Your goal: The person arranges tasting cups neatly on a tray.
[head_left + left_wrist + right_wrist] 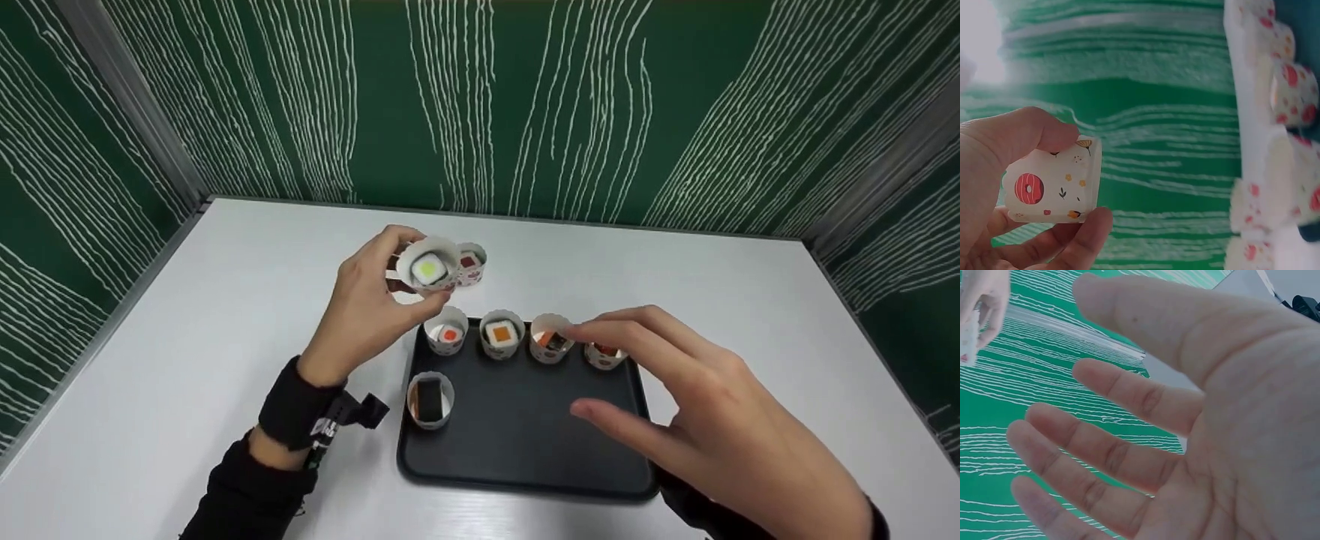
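Note:
My left hand (371, 296) grips a printed paper cup (1053, 180) between thumb and fingers, lifted behind the tray's back left corner. Inside it lies a white sushi piece (429, 268) with a light green centre. My right hand (697, 412) is spread over the tray's right side, thumb apart from the fingers and nothing in it. Its fingertips overlap a cup with an orange and dark sushi piece (555, 341) in the head view, and partly cover a cup with red filling (604, 356). In the right wrist view the palm and fingers (1117, 455) are bare.
A black tray (525, 435) on the white table (750, 300) bears a back row of several cups, including one with an orange-centred piece (501, 333). Another cup (430, 401) stands front left. Behind the left hand stands a cup (470, 264) with dark red filling. Green walls (525, 105) enclose the table.

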### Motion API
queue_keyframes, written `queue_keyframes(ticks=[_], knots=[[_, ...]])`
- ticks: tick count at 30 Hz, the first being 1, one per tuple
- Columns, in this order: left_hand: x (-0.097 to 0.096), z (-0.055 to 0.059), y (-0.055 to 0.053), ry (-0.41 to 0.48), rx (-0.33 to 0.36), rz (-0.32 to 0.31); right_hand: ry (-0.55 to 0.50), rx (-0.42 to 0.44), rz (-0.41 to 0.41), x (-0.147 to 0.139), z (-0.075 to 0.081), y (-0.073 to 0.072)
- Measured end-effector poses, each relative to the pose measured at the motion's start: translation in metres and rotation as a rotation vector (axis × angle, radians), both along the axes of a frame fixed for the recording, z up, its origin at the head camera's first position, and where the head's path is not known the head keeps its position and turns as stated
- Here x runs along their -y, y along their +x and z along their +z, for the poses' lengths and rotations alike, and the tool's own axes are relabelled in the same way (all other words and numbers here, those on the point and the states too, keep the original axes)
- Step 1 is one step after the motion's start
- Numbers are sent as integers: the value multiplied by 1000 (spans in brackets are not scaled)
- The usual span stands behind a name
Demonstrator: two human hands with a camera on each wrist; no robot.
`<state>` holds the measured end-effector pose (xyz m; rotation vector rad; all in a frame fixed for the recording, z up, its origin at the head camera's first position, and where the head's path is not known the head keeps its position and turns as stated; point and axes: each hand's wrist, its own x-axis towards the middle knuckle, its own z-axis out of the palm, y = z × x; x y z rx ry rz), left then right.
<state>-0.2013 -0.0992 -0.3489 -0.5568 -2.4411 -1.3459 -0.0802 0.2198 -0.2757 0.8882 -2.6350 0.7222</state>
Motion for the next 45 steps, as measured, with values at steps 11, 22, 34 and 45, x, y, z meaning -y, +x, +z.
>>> queue_keyframes(ticks=[11,22,34,45], knots=[[-19,15,42,-2,-54,-117,19,-9,-11,-5,-10,-15],[-31,21,62,5,-114,-222,-44,-68,27,-7,-17,-26],[-46,19,71,72,-94,-376,-60,-68,86,-4,-17,-30],[-52,16,73,62,-135,-418,-65,-71,119,0,-19,-30]])
